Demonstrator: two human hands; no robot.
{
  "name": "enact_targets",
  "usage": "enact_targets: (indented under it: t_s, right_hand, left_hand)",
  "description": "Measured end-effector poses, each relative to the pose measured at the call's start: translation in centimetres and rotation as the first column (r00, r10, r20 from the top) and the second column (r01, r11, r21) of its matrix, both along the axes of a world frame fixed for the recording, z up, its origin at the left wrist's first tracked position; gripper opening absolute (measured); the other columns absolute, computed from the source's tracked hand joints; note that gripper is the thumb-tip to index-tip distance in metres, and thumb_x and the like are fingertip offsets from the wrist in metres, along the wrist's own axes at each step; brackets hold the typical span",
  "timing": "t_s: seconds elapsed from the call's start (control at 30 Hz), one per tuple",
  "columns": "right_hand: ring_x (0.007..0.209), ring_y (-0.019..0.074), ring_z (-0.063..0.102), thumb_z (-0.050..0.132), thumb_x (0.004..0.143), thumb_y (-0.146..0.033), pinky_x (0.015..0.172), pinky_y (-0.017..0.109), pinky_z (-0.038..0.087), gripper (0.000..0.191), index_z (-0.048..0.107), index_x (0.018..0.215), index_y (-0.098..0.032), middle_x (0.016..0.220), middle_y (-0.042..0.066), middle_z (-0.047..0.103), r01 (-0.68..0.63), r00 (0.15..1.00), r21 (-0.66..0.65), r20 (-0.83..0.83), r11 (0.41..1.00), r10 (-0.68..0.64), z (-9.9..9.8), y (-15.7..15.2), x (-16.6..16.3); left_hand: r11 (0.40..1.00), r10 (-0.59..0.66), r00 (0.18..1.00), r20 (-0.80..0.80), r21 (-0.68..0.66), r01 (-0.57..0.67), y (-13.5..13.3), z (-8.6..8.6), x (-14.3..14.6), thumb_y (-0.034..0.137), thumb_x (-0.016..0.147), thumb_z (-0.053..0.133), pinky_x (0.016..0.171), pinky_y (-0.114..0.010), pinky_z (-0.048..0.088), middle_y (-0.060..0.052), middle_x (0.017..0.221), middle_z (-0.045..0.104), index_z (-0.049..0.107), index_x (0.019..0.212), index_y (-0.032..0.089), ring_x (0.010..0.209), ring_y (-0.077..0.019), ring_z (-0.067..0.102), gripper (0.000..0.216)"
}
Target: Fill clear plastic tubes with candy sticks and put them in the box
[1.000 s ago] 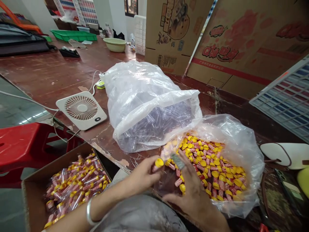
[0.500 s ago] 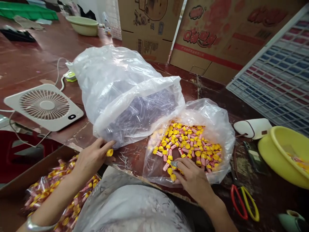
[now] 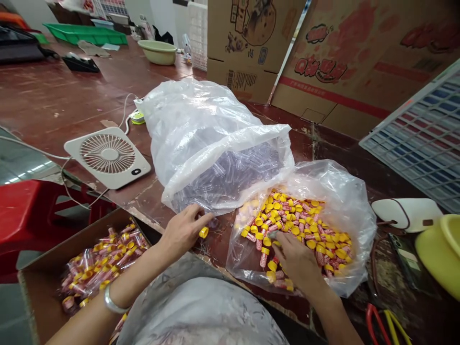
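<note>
My left hand (image 3: 185, 229) is closed in a pinch around a small yellow-capped piece (image 3: 203, 232), at the mouth of a large white bag (image 3: 194, 108). Clear plastic tubes (image 3: 230, 167) fill that bag's opening. My right hand (image 3: 296, 258) reaches into an open clear bag (image 3: 332, 179) on the right, fingers stretched out and apart over a heap of small pink-and-white patterned pieces with yellow caps (image 3: 296, 223). Something grey covers one of its fingertips. Its thumb is partly hidden, and I see nothing gripped there.
A cardboard box (image 3: 38, 282) of capped tubes stands at lower left, beside a red stool (image 3: 25, 211). A white fan (image 3: 108, 155) lies left of the bag. Scissors (image 3: 377, 321), a phone (image 3: 409, 261) and a yellow basin (image 3: 438, 254) are at right. Large cartons (image 3: 323, 103) stand behind.
The view has swung left, so things sit further right. My left hand has moved slightly right along the bag's mouth with the yellow-capped piece. My right hand has shifted among the capped pieces.
</note>
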State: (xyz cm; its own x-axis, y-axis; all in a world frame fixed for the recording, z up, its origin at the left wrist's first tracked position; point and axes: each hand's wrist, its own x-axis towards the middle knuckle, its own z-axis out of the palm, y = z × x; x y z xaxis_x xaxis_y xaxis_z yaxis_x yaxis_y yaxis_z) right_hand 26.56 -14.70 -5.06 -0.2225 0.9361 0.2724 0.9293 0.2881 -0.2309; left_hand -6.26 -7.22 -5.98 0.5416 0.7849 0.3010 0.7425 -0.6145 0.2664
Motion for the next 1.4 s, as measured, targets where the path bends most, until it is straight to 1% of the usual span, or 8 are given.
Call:
enact_targets:
  t_s: [0.1, 0.23, 0.53, 0.77, 0.93, 1.0, 1.17, 1.4]
  right_hand:
    - [0.077, 0.0186, 0.068, 0.058, 0.095, -0.032, 0.072, 0.029, 0.054, 0.011, 0.062, 0.091, -0.022, 0.084, 0.003, 0.069, 0.094, 0.902, -0.106, -0.412, 0.990, -0.130, 2.1, 0.2, -0.7]
    - [0.087, 0.0171, 0.067, 0.060, 0.094, -0.034, 0.076, 0.027, 0.056, 0.013, 0.063, 0.095, -0.022, 0.094, 0.003, 0.065, -0.150, 0.645, -0.295, -0.753, 0.943, -0.133, 4.5, 0.1, -3.6]
    - [0.069, 0.0142, 0.059, 0.052, 0.098, -0.024, 0.066, 0.025, 0.050, 0.023, 0.056, 0.075, -0.022, 0.072, -0.001, 0.060, -0.132, 0.904, -0.067, -0.417, 0.989, 0.092, 4.0, -0.1, -6.9]
    - [0.112, 0.0312, 0.063, 0.071, 0.085, -0.049, 0.093, 0.048, 0.056, 0.048, 0.054, 0.118, -0.019, 0.115, 0.015, 0.065, -0.179, 0.950, 0.124, -0.238, 0.976, 0.204, 1.6, -2.4, -8.5]
    - [0.107, 0.0317, 0.063, 0.074, 0.081, -0.045, 0.095, 0.052, 0.055, 0.046, 0.053, 0.113, -0.020, 0.107, 0.012, 0.064, -0.185, 0.952, 0.181, -0.210, 0.966, 0.221, 0.8, -2.4, -9.2]
    - [0.119, 0.0336, 0.058, 0.075, 0.078, -0.052, 0.102, 0.053, 0.051, 0.062, 0.051, 0.124, -0.018, 0.118, 0.014, 0.063, -0.274, 0.938, 0.085, -0.199, 0.958, 0.286, 1.7, -2.0, -8.2]
    - [0.115, 0.0300, 0.060, 0.058, 0.094, -0.052, 0.095, 0.046, 0.053, 0.046, 0.054, 0.125, -0.019, 0.120, 0.014, 0.062, 0.033, 0.990, 0.071, -0.142, 0.997, -0.022, 2.8, -1.0, -1.4]
    - [0.087, 0.0192, 0.066, 0.049, 0.099, -0.020, 0.075, 0.030, 0.052, 0.015, 0.061, 0.091, -0.022, 0.092, 0.004, 0.068, -0.036, 0.998, -0.073, 0.040, 0.997, 0.039, 1.4, -1.7, 2.2]
  left_hand:
    - [0.986, -0.143, 0.968, 0.206, -0.058, 0.158, -1.0, -0.1, 1.2, 0.000, 0.083, 0.046, 0.092, -0.038, 0.052, -0.011, 0.117, 0.066, 0.060, 0.123, 0.021, 0.107, -0.0224, 0.061, 0.047]
    - [0.908, -0.197, 0.872, 0.449, -0.253, 0.335, -3.2, 0.0, 3.3, 0.010, 0.092, 0.048, 0.092, -0.035, 0.052, -0.012, 0.118, 0.066, 0.056, 0.125, 0.019, 0.110, -0.0215, 0.062, 0.035]
    - [0.690, 0.156, 0.765, 0.625, -0.623, 0.368, -5.9, 1.6, 6.3, 0.033, 0.094, 0.058, 0.076, -0.028, 0.047, -0.004, 0.093, 0.066, 0.064, 0.104, 0.018, 0.085, -0.0177, 0.060, 0.019]
    - [0.347, 0.643, 0.417, 0.642, -0.730, 0.589, -6.6, 2.0, 7.9, 0.049, 0.079, 0.074, 0.065, -0.026, 0.048, 0.002, 0.070, 0.059, 0.058, 0.082, 0.016, 0.067, -0.0147, 0.059, 0.036]
    - [0.135, 0.635, 0.455, 0.624, -0.670, 0.730, -6.5, 1.9, 8.0, 0.044, 0.073, 0.078, 0.068, -0.029, 0.051, -0.002, 0.076, 0.065, 0.060, 0.085, 0.015, 0.067, -0.0160, 0.061, 0.037]
    - [0.210, 0.521, 0.559, 0.645, -0.732, 0.648, -5.9, 2.3, 6.7, 0.034, 0.074, 0.076, 0.069, -0.028, 0.049, -0.001, 0.078, 0.064, 0.059, 0.086, 0.015, 0.071, -0.0158, 0.059, 0.028]
    - [0.887, 0.123, 0.963, 0.240, -0.462, 0.002, -2.3, 3.2, 1.0, 0.006, 0.078, 0.057, 0.074, -0.030, 0.044, -0.005, 0.093, 0.062, 0.064, 0.092, 0.018, 0.084, -0.0195, 0.058, 0.021]
    - [0.999, -0.033, 0.889, -0.456, 0.003, 0.038, 2.1, 1.6, -0.5, 0.005, 0.086, 0.053, 0.073, -0.038, 0.044, -0.013, 0.095, 0.063, 0.071, 0.094, 0.016, 0.087, -0.0281, 0.061, 0.022]
